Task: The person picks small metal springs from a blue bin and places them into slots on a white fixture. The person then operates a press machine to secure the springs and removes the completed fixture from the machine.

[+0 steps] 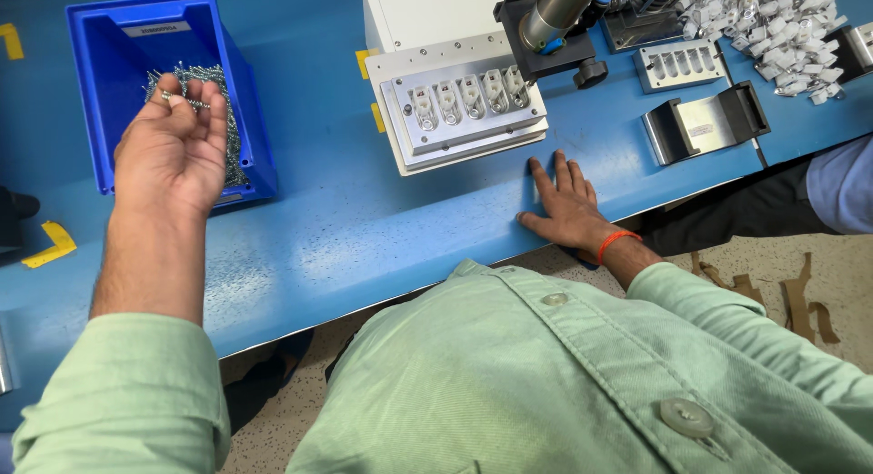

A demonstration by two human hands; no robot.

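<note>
My left hand (173,151) hovers over a blue bin (238,74) of small metal screws (223,88), fingers curled around a few screws pinched at the fingertips. My right hand (566,206) lies flat, fingers spread, on the blue table (346,229) just in front of a metal fixture plate (464,106). That plate carries a row of several small white parts in its slots. A red band circles my right wrist.
A press machine with a steel cylinder (555,15) stands behind the fixture. To the right lie a second slotted plate (680,65), a black-and-metal bracket (705,124) and a heap of white plastic parts (773,29). Another person's sleeve (841,183) is at the right edge.
</note>
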